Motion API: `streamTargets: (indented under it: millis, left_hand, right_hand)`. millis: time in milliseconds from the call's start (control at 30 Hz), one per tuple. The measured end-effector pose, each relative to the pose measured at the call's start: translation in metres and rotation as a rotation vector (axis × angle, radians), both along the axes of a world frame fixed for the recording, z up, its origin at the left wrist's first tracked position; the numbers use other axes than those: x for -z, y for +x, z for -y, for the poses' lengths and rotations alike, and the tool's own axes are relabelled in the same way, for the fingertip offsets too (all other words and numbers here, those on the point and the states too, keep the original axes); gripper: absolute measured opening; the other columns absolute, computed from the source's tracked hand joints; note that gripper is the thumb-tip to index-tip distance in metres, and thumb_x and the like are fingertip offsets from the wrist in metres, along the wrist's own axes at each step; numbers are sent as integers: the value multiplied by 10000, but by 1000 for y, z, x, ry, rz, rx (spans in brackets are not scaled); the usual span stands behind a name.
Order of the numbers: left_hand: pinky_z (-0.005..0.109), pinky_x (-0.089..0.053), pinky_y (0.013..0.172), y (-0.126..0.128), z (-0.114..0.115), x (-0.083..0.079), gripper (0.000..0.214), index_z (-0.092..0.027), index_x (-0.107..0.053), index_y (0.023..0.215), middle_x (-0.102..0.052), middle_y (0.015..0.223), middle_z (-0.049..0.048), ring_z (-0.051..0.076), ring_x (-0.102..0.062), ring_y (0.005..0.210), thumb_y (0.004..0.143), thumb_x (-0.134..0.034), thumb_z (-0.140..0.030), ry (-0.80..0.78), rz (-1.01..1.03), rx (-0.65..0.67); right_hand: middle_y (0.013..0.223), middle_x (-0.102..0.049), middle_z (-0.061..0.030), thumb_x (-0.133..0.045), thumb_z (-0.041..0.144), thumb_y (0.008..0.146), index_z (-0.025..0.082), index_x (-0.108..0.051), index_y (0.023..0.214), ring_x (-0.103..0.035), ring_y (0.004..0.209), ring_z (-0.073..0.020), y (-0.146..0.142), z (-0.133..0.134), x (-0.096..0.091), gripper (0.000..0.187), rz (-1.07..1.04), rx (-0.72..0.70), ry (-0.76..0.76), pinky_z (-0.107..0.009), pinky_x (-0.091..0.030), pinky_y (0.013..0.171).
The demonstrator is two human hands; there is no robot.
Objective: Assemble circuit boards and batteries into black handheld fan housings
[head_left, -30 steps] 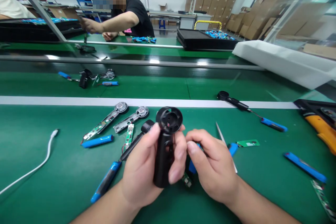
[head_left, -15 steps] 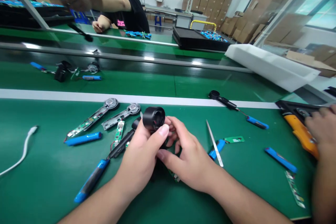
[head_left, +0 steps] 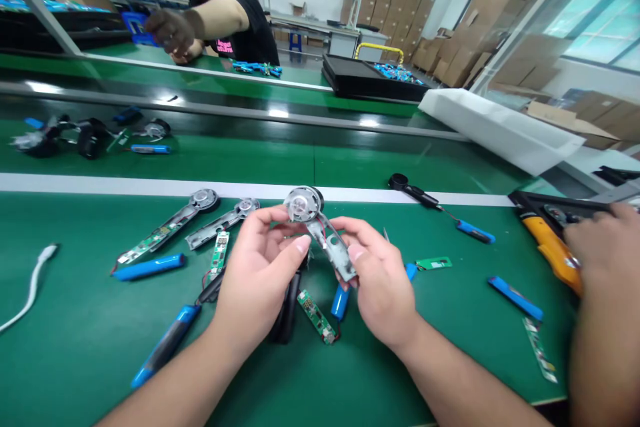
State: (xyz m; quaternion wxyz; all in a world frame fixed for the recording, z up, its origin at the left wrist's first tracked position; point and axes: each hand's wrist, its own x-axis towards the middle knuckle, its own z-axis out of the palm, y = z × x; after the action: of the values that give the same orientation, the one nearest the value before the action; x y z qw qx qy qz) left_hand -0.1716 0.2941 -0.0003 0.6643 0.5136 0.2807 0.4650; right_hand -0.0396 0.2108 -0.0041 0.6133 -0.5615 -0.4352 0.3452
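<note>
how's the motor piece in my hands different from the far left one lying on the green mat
The held motor assembly is up between the left hand and right hand; the far left assembly lies flat on the mat, untouched. The held one's arm is bare grey and slants down right; the far left one's carries a green circuit board and slants down left. Both have a round motor at the top end.

Bright even overhead light, glare streaks on far rail [head_left: 280, 113], soft shadows, wide-angle edge distortion, blurred edges
</note>
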Motion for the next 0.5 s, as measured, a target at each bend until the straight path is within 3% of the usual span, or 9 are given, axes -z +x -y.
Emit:
streamTargets:
  millis: [67, 133, 200, 233, 367, 500]
  left_hand:
    - [383, -546, 969, -5, -4, -3, 444, -320, -615, 1184, -633, 1284, 36, 234, -632, 1159, 806, -783, -160, 315, -78, -114]
    - [485, -469, 1098, -11, -10, -9, 513, -359, -653, 1220, -555, 1457, 41, 307, -513, 1359, 791, -769, -102, 738, -248, -113]
    - [511, -432, 1129, -17, -18, -15, 433, -355, -726, 1139, -629, 1411, 47, 330, -505, 1377, 816, -731, -67, 1081, -395, 14]
    - [497, -455, 1104, -19, -21, -17, 372, -339, -749, 1091, -689, 1330, 59, 324, -559, 1321, 840, -710, -67, 1168, -434, 73]
    - [430, -551, 938, -23, -28, -22, 200, -283, -778, 1017, -781, 1106, 89, 283, -704, 1027, 880, -709, -155, 1136, -458, 110]
    - [395, -562, 873, -22, -26, -27, 182, -296, -801, 992, -796, 1036, 70, 265, -714, 943, 864, -726, -191, 1036, -439, 152]
  right_hand:
    - [603, -529, 38, -476, 339, 926, 176, -683, 1054, -427, 474, -113, 2, -2, -4, 292, -117, 27, -27, -234, -338, 437]
    - [560, -522, 41, -522, 372, 878, 170, -700, 958, -403, 429, -101, 4, -5, -7, 281, -216, 10, -41, -219, -317, 399]
    - [535, -514, 43, -555, 389, 843, 168, -706, 894, -388, 408, -93, 5, -7, -9, 273, -295, -28, -49, -211, -311, 380]
    - [526, -509, 44, -566, 395, 831, 168, -708, 869, -383, 401, -91, 6, -7, -9, 271, -326, -40, -54, -208, -307, 372]
    - [509, -501, 42, -590, 393, 806, 168, -706, 788, -370, 395, -85, 8, -7, -12, 254, -361, -51, -91, -203, -294, 362]
    - [492, -477, 57, -602, 349, 789, 179, -692, 753, -356, 394, -83, 10, -6, -16, 195, -322, -60, -109, -198, -287, 362]
